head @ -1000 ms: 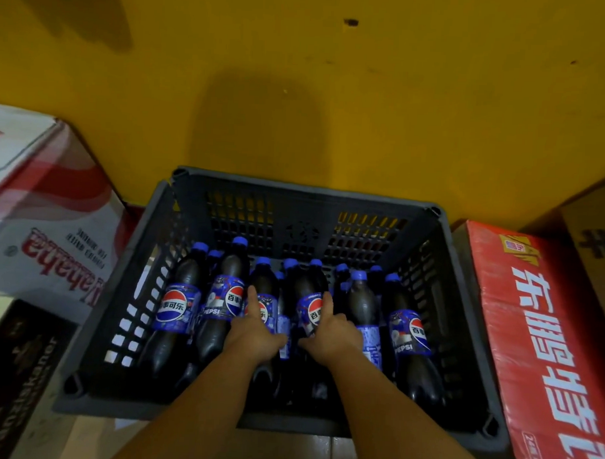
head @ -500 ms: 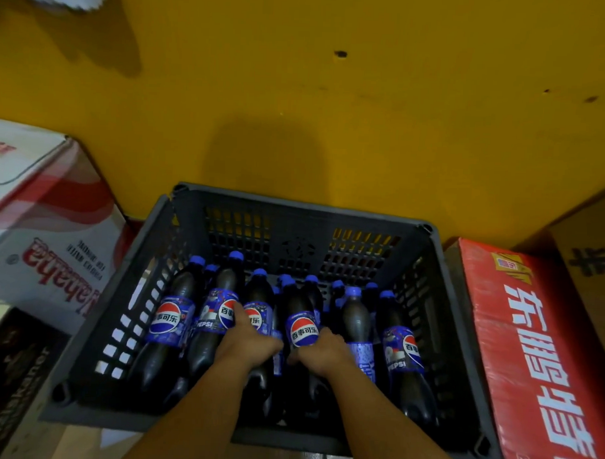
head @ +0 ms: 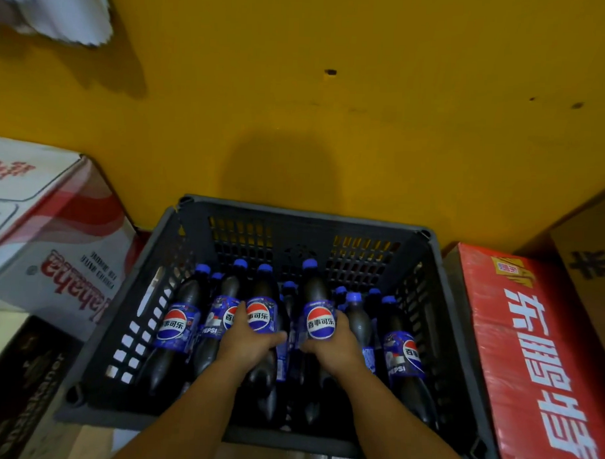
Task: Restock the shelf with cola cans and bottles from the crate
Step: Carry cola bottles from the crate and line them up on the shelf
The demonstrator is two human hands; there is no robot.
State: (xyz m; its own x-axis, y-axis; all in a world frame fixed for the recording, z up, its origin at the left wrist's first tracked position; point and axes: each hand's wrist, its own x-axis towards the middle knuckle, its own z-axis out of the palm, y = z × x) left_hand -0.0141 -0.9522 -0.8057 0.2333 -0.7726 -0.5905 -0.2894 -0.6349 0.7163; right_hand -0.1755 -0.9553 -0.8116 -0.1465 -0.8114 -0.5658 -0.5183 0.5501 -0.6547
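A dark grey plastic crate (head: 305,214) sits on the floor against a yellow wall, holding several cola bottles with blue caps and blue labels. My left hand (head: 245,344) grips one cola bottle (head: 263,293) around its label. My right hand (head: 334,347) grips another cola bottle (head: 317,291), which stands a little higher than its neighbours. More bottles lie at the crate's left (head: 176,322) and right (head: 404,356). No shelf is in view.
A white and red carton (head: 53,241) stands left of the crate, with a dark box (head: 18,384) in front of it. A red carton (head: 543,358) and a brown box (head: 591,260) stand on the right. The yellow wall (head: 332,127) rises close behind.
Both hands have closed around a bottle each and lifted them upward out of the pack. The view has tilted up, showing more wall.
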